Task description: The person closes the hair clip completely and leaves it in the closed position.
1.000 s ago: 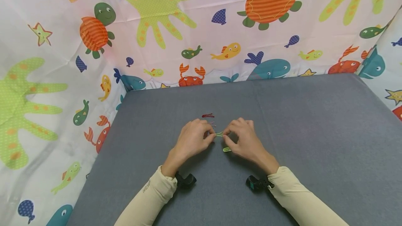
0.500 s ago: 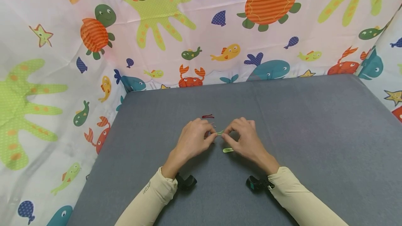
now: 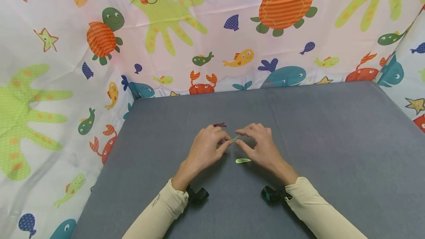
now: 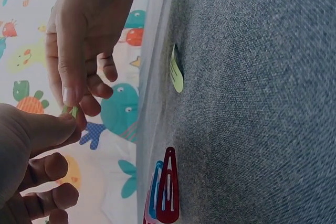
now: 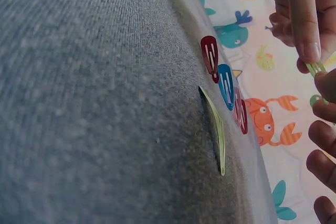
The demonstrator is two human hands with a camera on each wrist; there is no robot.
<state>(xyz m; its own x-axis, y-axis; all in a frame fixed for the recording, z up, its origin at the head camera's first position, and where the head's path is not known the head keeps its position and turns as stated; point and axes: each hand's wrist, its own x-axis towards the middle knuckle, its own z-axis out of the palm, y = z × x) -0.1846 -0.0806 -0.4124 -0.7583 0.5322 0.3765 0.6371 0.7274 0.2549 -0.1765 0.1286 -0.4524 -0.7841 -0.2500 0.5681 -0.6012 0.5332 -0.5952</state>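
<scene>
My left hand (image 3: 209, 143) pinches a green snap hair clip (image 3: 234, 139) between thumb and index finger, above the table. Two thin parts of this clip spread apart toward my right hand (image 3: 262, 145). There the right thumb touches the clip, while the index finger stands raised, apart from the thumb. The pinched clip (image 4: 74, 112) is mostly hidden by fingertips in the left wrist view. Below the hands a second green hair clip (image 3: 243, 160) lies on the table, seen edge-on as a curved green clip (image 5: 217, 124) in the right wrist view.
Behind the left hand lie more hair clips: a red clip (image 3: 220, 124), a blue clip (image 5: 224, 73), a pink clip (image 5: 238, 103) and a dark red clip (image 4: 168, 213). The grey cloth table (image 3: 332, 139) ends at a sea-animal printed curtain (image 3: 179, 65).
The right index finger has lifted away from the thumb, off the clip it pinched before. The clip's two parts show spread. The left hand keeps its pinch.
</scene>
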